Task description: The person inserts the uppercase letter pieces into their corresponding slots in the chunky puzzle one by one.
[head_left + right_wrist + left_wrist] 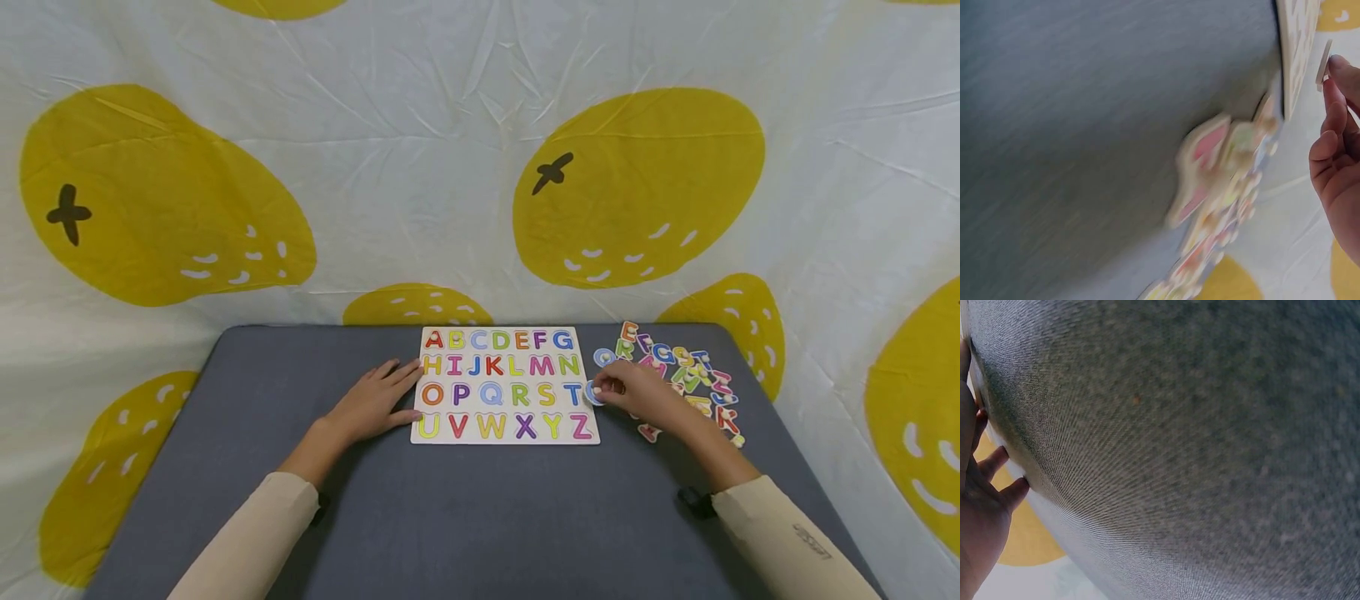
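A wooden alphabet puzzle board (468, 408) with rows of coloured letters lies on the table. My left hand (372, 402) rests at its left edge, fingers spread, with fingertips and thumb touching the board. In the left wrist view, that left hand (982, 512) shows only partly, at the left border. My right hand (637, 392) pinches a blue, rounded letter piece (592, 394) by the board's right edge, beside the T. In the right wrist view, this letter piece (1323, 65) appears edge-on, raised between thumb and fingers; its letter is hidden there.
Loose letter pieces (725, 419) with small knobs lie heaped right of the board, partly behind my right hand. Another blue round piece (603, 357) lies near the board's upper right. The grey table (465, 517) meets a fruit-patterned cloth (420, 192) at the back.
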`<state>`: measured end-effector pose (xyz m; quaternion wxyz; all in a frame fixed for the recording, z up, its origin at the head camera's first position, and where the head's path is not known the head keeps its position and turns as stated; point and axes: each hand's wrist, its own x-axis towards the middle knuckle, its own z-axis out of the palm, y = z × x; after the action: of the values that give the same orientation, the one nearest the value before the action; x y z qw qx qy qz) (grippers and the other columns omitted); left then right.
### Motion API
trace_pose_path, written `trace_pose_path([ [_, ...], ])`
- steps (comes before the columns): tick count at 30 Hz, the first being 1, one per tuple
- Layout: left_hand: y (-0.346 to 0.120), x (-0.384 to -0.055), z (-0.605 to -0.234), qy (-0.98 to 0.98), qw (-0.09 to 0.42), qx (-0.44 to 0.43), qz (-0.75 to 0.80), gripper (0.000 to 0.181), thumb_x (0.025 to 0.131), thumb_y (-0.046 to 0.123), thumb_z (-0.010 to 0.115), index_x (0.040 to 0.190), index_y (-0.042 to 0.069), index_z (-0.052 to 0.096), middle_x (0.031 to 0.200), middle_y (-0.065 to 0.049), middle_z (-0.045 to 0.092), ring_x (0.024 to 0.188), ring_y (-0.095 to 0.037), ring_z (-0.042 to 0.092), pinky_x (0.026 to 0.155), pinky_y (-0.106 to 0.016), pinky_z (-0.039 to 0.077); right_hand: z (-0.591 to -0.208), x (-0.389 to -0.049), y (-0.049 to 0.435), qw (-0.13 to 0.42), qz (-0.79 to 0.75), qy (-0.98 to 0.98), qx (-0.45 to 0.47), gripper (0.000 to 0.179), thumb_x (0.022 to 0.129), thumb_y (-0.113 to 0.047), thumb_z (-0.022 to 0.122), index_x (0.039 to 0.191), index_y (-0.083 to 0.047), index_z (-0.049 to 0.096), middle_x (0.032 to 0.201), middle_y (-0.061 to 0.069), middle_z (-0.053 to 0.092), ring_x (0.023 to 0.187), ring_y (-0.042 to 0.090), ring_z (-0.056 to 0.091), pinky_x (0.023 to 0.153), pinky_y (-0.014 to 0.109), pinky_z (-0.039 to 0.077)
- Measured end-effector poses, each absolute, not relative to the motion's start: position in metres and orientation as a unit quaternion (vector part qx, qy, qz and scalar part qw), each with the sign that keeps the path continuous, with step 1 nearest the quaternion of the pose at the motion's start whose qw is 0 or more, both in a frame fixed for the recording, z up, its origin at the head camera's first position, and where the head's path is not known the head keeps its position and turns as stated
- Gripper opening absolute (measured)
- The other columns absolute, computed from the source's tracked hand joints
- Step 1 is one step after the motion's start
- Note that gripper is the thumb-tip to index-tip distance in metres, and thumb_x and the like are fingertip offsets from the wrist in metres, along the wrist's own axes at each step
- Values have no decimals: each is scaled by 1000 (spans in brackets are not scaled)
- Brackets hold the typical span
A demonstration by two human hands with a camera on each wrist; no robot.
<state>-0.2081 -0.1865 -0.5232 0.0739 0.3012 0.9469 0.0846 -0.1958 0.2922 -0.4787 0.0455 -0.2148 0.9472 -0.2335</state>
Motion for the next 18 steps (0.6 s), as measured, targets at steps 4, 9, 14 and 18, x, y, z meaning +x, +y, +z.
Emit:
trace_pose_path([
  [4,-186,-209,-524,947,75,300,86,88,97,61,61,165,17,29,170,-3,30,156,-39,28,122,-63,29,-476,-207,274,43,-240,945,-220,10,92,-16,79,101,-11,77,81,-8,64,72,7,53,66,24,47],
  [9,-186,-209,-525,948,74,298,81,88,96,61,62,165,17,28,171,-2,29,156,-39,28,122,-62,29,-473,-221,246,50,-250,944,-208,9,94,-19,78,101,-12,77,83,-5,65,74,10,54,68,26,48],
  [14,-186,-208,-525,948,71,298,87,88,96,60,63,165,16,29,170,-3,30,155,-40,28,121,-63,29,-478,-241,217,44,-257,942,-210,9,95,-21,77,97,-12,77,80,-5,64,73,10,54,67,25,46],
  [18,-187,-207,-524,947,64,302,95,88,96,60,63,164,15,30,170,-4,31,154,-41,30,121,-64,29,-481,-257,193,51,-271,937,-214,9,96,-19,76,96,-10,74,76,-2,66,65,9,57,63,25,46],
])
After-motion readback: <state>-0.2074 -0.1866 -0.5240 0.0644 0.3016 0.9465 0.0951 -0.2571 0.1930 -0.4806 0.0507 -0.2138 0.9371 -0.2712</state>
